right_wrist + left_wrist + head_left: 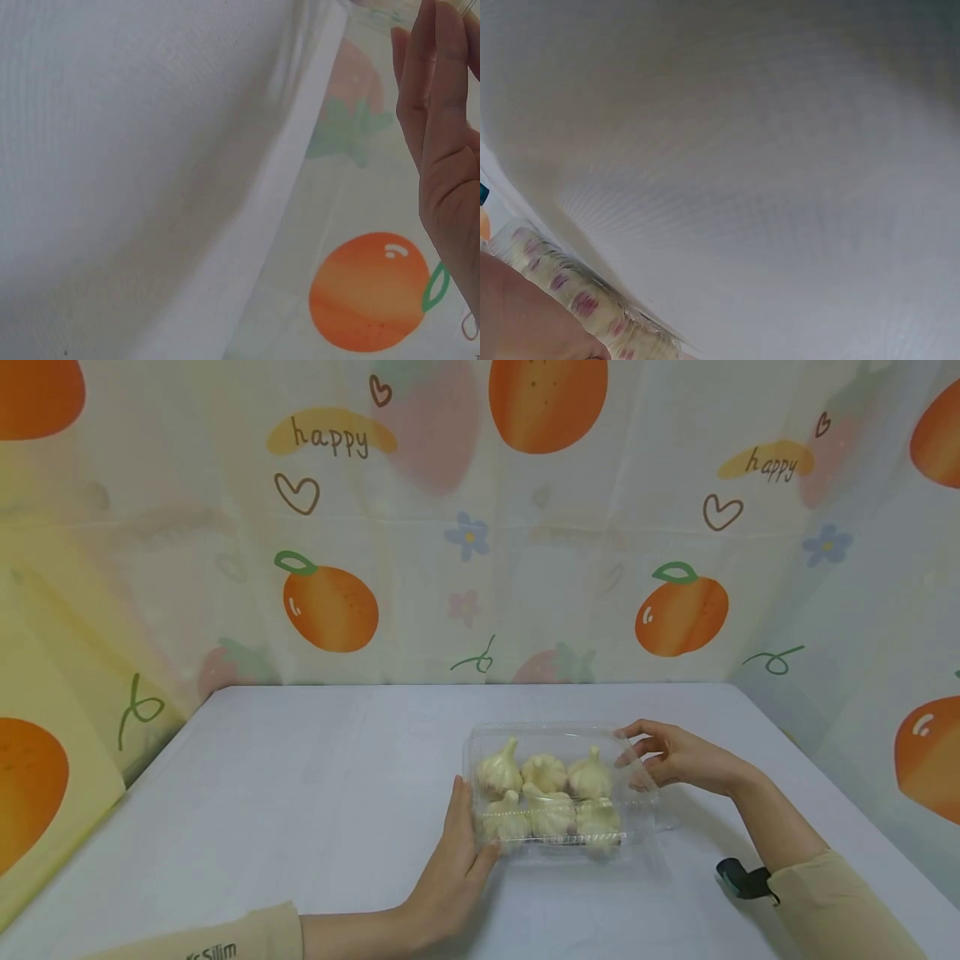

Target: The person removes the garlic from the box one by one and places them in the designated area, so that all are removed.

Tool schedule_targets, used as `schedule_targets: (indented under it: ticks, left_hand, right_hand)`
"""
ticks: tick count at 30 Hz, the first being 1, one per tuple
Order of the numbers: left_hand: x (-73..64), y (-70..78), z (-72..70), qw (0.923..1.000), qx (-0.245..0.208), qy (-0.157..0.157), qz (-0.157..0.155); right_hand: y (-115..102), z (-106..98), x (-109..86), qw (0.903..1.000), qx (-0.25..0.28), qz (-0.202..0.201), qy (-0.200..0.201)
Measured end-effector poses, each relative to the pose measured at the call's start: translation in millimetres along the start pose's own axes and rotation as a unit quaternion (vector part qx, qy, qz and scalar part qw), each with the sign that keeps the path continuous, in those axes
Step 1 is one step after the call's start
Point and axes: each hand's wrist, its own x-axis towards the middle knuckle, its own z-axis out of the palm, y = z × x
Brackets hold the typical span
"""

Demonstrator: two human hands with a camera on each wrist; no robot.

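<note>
A clear plastic box point(637, 818) with several whole garlic bulbs point(544, 772) in two rows is held between both hands, right of the table's middle. My left hand point(448, 881) grips its left side, fingers up along the wall and thumb at the near corner. At the far right corner, the bent fingers and thumb of my right hand point(675, 756) hold the plastic edge. In the left wrist view, purple-streaked garlic point(585, 304) shows through the plastic beside the hand point(532, 322). The right wrist view catches my fingers point(450, 75) at a bit of clear plastic.
A white cloth covers the table point(315, 777). Behind it hangs a curtain point(420, 577) printed with oranges and strawberries, which also runs along both sides. A black device point(742, 878) juts from the right sleeve cuff point(832, 893).
</note>
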Motion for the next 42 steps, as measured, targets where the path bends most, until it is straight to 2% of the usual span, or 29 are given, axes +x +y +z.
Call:
schedule_targets:
  ticks: [6,17,25,42]
  left_hand:
    - [-1.7,0.5,0.0,1.0,0.005,-0.001,0.001]
    - [-2.2,-0.6,1.9,0.9996,0.025,0.014,-0.002]
    - [-4.9,0.5,1.7,0.9989,0.031,0.03,0.019]
    - [-6.3,0.7,3.3,0.998,0.042,0.039,0.024]
  right_hand:
    - [0.0,-0.3,-0.6,1.0,0.003,-0.003,-0.002]
    - [-0.6,-0.3,-0.1,1.0,-0.002,-0.009,-0.003]
    - [0.3,-0.7,0.1,0.9999,-0.006,-0.012,-0.001]
    - [1.5,-0.1,1.3,0.9998,-0.011,-0.013,-0.001]
